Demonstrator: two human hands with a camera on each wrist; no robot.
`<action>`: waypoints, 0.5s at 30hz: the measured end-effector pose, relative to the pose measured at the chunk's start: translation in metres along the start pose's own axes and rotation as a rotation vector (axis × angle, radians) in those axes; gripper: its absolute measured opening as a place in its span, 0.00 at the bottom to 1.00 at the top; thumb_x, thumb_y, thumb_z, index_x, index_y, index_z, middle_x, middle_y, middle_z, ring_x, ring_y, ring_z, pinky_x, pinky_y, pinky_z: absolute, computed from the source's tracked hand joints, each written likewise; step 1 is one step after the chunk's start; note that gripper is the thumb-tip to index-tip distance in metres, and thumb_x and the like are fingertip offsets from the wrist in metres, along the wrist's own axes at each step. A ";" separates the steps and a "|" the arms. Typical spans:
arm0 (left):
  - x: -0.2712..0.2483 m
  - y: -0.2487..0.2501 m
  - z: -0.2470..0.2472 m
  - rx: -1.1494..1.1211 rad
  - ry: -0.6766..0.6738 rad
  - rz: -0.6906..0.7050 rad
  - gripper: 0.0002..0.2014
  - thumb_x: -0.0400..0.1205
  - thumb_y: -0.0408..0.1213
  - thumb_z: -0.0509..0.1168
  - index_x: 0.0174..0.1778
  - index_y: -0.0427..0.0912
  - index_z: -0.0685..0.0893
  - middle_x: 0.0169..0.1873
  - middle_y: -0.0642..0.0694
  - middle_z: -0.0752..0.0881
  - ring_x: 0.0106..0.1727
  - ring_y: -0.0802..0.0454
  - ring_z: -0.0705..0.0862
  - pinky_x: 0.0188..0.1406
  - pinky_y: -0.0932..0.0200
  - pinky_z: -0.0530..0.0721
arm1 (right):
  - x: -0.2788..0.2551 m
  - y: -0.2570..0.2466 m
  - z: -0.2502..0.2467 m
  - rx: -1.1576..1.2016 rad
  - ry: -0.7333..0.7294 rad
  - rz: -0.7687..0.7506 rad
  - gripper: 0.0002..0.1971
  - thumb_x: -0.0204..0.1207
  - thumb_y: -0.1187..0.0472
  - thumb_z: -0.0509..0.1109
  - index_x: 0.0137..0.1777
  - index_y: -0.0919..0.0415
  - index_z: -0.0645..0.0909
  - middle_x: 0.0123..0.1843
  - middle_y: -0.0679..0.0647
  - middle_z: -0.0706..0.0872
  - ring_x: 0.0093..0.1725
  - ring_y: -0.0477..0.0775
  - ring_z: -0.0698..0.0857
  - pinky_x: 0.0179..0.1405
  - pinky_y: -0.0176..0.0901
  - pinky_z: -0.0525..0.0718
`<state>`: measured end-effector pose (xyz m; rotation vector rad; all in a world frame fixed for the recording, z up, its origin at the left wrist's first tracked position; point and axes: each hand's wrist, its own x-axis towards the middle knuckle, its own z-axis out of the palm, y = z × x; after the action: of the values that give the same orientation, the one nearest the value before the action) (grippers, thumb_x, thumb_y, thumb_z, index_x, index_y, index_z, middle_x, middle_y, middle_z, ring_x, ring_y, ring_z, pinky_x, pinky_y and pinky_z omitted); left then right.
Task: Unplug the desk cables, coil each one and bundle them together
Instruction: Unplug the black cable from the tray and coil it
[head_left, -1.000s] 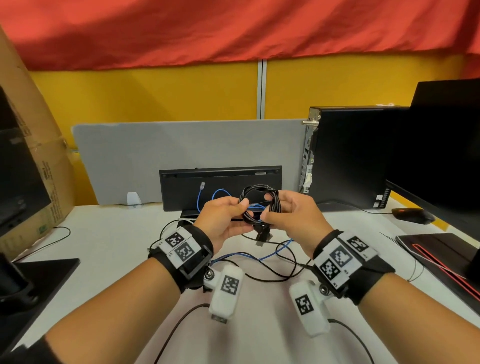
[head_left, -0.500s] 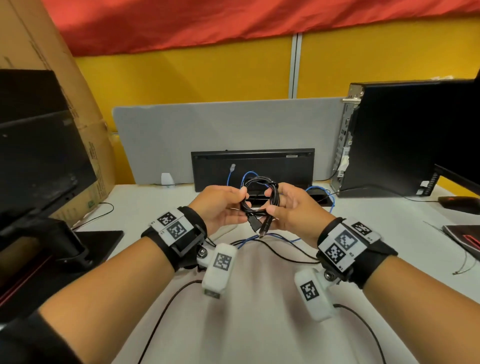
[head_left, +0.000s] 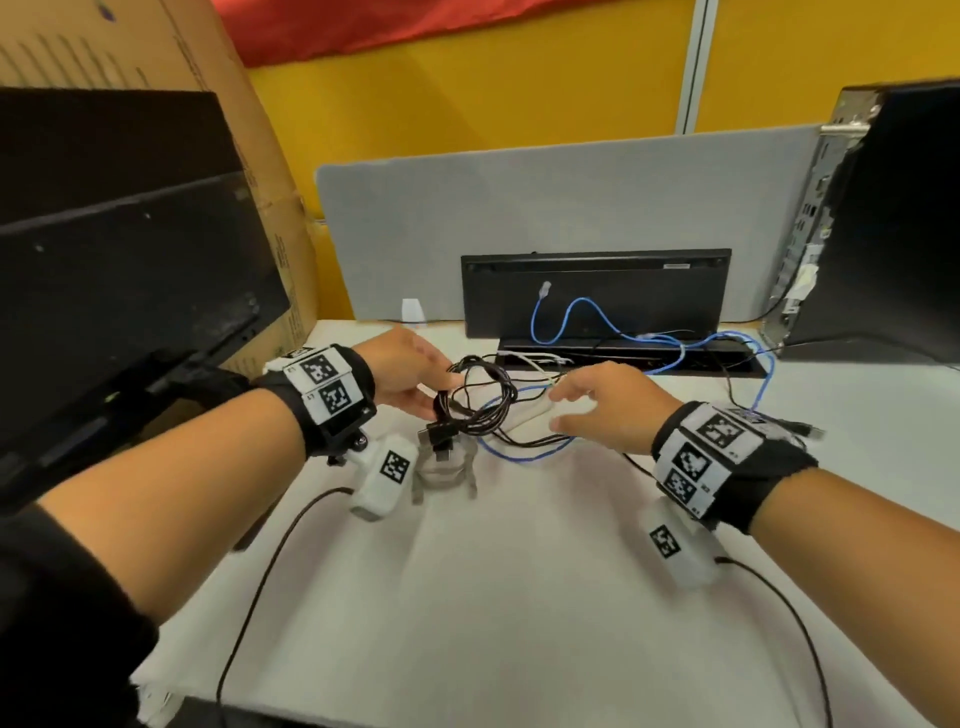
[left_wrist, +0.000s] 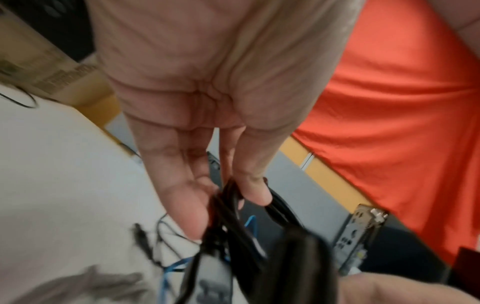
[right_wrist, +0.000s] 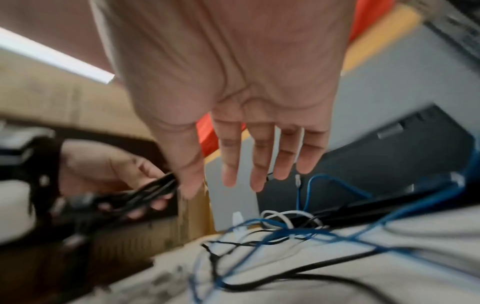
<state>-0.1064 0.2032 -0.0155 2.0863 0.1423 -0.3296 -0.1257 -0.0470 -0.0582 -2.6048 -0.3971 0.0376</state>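
My left hand pinches a coiled black cable low over the white desk; thumb and fingers close on the coil in the left wrist view, and its plug hangs down. My right hand hovers to the right of the coil with fingers spread straight, holding nothing. Loose blue, black and white cables lie tangled beneath and beyond it. The held coil also shows at the left of the right wrist view.
A black cable tray lid stands upright at the desk's back before a grey divider. A black computer tower is at the right, a monitor and a cardboard box at the left. Thin wrist-camera leads cross the near desk.
The right hand let go of the coil and opened, moving right. The left hand carried the coil down and left toward the desk. The head view turned left and down.
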 end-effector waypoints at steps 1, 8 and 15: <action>0.000 -0.005 0.000 0.034 -0.001 -0.027 0.07 0.75 0.31 0.77 0.46 0.35 0.89 0.41 0.41 0.92 0.28 0.50 0.89 0.32 0.58 0.89 | 0.001 0.002 0.001 -0.108 -0.039 -0.003 0.20 0.71 0.46 0.76 0.63 0.45 0.83 0.64 0.46 0.82 0.69 0.54 0.74 0.67 0.53 0.77; 0.006 -0.025 0.024 0.263 -0.048 -0.166 0.15 0.78 0.31 0.74 0.59 0.29 0.86 0.53 0.30 0.88 0.44 0.37 0.88 0.55 0.42 0.88 | 0.006 0.016 0.003 -0.399 -0.364 0.001 0.19 0.78 0.50 0.71 0.68 0.49 0.82 0.68 0.48 0.82 0.66 0.52 0.80 0.68 0.46 0.77; 0.013 -0.031 0.033 0.788 -0.063 -0.133 0.20 0.80 0.44 0.72 0.59 0.29 0.86 0.43 0.38 0.83 0.43 0.45 0.80 0.53 0.52 0.84 | 0.012 0.042 -0.004 -0.365 -0.190 0.072 0.09 0.80 0.58 0.69 0.56 0.52 0.88 0.56 0.51 0.86 0.57 0.54 0.83 0.58 0.42 0.80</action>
<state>-0.1067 0.1904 -0.0606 2.8450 0.1245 -0.6028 -0.1028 -0.0804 -0.0741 -2.9878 -0.4077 0.2617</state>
